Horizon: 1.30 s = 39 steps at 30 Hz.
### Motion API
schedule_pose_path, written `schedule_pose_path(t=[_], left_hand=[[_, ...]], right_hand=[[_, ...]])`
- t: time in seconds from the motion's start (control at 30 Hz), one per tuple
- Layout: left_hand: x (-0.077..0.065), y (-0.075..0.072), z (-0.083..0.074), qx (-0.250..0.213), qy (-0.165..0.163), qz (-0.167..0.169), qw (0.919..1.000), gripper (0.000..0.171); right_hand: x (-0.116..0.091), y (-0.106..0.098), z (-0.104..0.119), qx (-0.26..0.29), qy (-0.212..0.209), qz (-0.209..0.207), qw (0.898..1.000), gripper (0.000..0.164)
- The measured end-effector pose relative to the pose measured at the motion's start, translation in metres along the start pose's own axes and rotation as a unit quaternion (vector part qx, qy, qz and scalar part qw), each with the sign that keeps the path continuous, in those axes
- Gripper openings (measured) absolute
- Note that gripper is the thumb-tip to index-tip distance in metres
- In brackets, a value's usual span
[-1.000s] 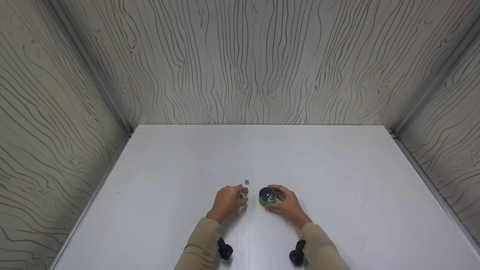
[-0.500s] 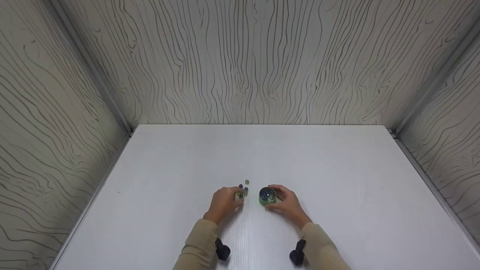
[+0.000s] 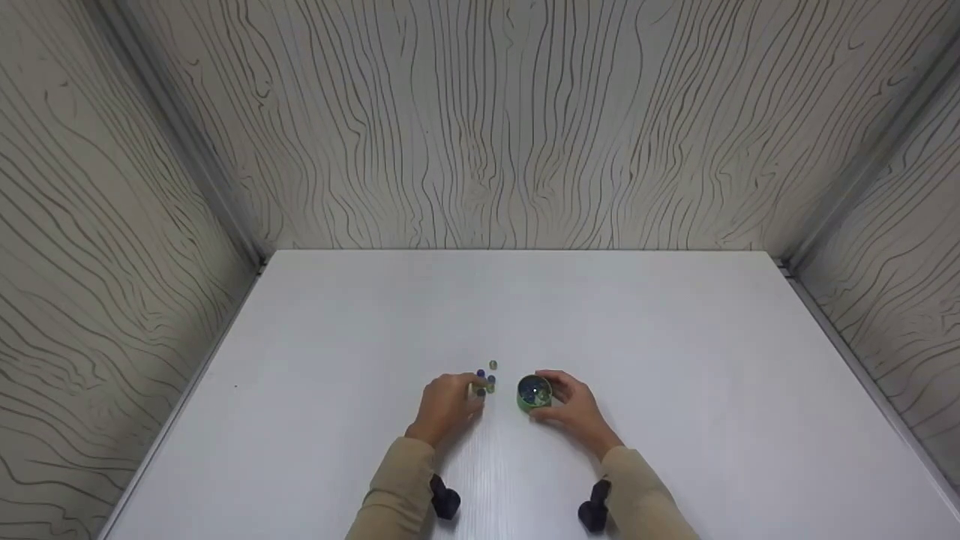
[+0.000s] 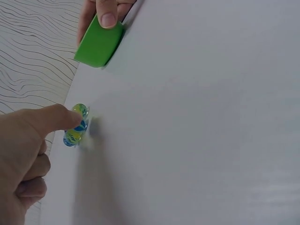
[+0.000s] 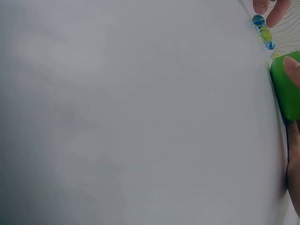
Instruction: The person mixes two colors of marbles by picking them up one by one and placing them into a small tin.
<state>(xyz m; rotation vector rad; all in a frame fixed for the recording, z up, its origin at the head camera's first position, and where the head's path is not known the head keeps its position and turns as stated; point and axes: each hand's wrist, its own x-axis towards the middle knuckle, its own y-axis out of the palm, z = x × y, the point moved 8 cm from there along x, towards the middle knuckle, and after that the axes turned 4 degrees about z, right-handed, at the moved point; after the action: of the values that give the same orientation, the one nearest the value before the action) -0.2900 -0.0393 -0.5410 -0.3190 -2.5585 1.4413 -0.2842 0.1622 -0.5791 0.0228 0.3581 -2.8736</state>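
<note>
In the head view several small glass marbles, blue and yellow-green, lie on the white table between the hands. My left hand is at these marbles, its index finger reaching over them and its thumb a little apart. The left wrist view shows that fingertip in front of the clustered marbles, with other fingers curled back; contact is hard to tell. My right hand grips a small green bowl by its right side, thumb in front and fingers behind. Dark blue and greenish marbles show inside the bowl, which stands on the table.
One yellowish marble lies slightly farther back than the others. The white table runs back to a wood-patterned wall, with side walls left and right. Dark wrist devices hang under both sleeves.
My left hand has drawn slightly back to the left, its thumb and index finger parting, so more marbles show. My right hand and the green bowl stay in place.
</note>
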Motion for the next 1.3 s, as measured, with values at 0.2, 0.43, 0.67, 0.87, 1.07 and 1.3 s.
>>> schedule_pose_path(t=[0.2, 0.43, 0.67, 0.87, 1.07, 1.3], left_hand=[[0.0000, 0.0019, 0.0012, -0.008, -0.003, 0.005, 1.0000, 0.023], [-0.0007, 0.0030, 0.0026, -0.007, -0.009, 0.004, 0.9999, 0.021], [-0.0024, 0.0046, 0.0032, -0.008, -0.010, 0.004, 0.9999, 0.016], [-0.0059, 0.0068, 0.0048, -0.020, -0.009, 0.010, 0.9997, 0.015], [-0.0088, 0.0076, 0.0058, -0.029, -0.006, 0.015, 0.9994, 0.015], [-0.0094, 0.0089, 0.0068, -0.046, -0.020, 0.023, 0.9985, 0.016]], right_hand=[[0.0002, 0.0000, -0.0008, -0.007, 0.000, -0.004, 1.000, 0.070], [0.0004, -0.0002, -0.0001, -0.009, -0.007, 0.000, 1.000, 0.070], [0.0005, -0.0006, 0.0011, -0.007, -0.001, 0.003, 1.000, 0.069], [0.0011, -0.0003, -0.0001, -0.013, -0.002, -0.002, 1.000, 0.070], [0.0002, -0.0004, 0.0004, -0.018, -0.004, -0.004, 1.000, 0.069], [-0.0005, -0.0006, 0.0017, -0.011, -0.003, -0.004, 1.000, 0.068]])
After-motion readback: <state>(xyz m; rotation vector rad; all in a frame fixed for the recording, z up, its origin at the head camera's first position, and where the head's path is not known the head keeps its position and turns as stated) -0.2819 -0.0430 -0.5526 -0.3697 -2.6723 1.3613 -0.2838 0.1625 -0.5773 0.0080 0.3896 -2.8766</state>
